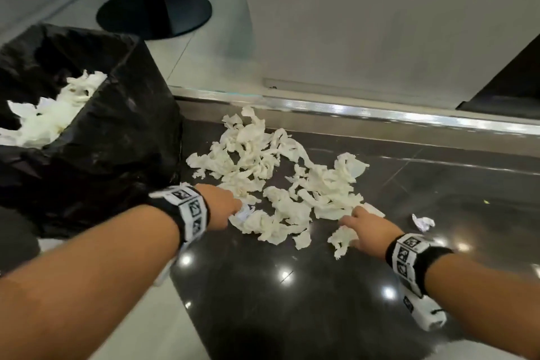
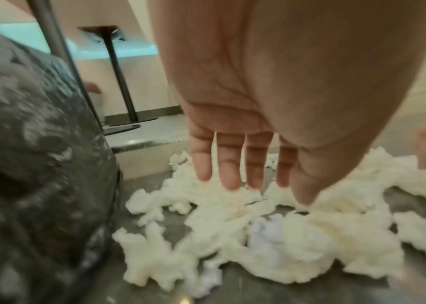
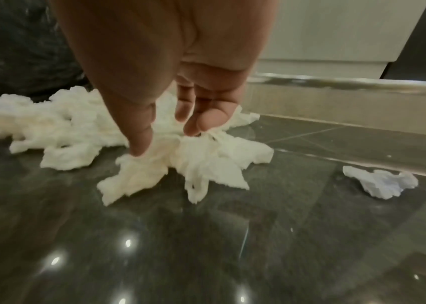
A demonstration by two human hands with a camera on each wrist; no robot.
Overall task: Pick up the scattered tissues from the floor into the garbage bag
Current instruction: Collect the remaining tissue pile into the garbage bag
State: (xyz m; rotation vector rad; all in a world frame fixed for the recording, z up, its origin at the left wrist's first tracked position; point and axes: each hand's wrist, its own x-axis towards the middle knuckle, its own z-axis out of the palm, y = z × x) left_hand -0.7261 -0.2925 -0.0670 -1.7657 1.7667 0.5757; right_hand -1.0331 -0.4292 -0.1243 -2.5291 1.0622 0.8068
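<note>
A pile of torn cream tissues (image 1: 263,161) lies on the dark glossy floor, right of the black garbage bag (image 1: 117,140). The bag stands open with several tissues (image 1: 58,108) inside. My left hand (image 1: 238,207) hovers at the pile's near left edge, palm down. In the left wrist view its fingers (image 2: 230,176) are straight, their tips just at the tissues (image 2: 271,246). My right hand (image 1: 350,219) is at the pile's near right edge. There its thumb and curled fingers (image 3: 193,127) pinch a clump of tissue (image 3: 206,164). One crumpled white tissue (image 1: 423,222) lies apart on the right.
A metal strip (image 1: 350,114) runs along the floor behind the pile, below a white counter base (image 1: 350,38). A black table foot (image 1: 155,13) stands behind the bag. Bare dark floor (image 1: 263,301) stretches in front of the pile.
</note>
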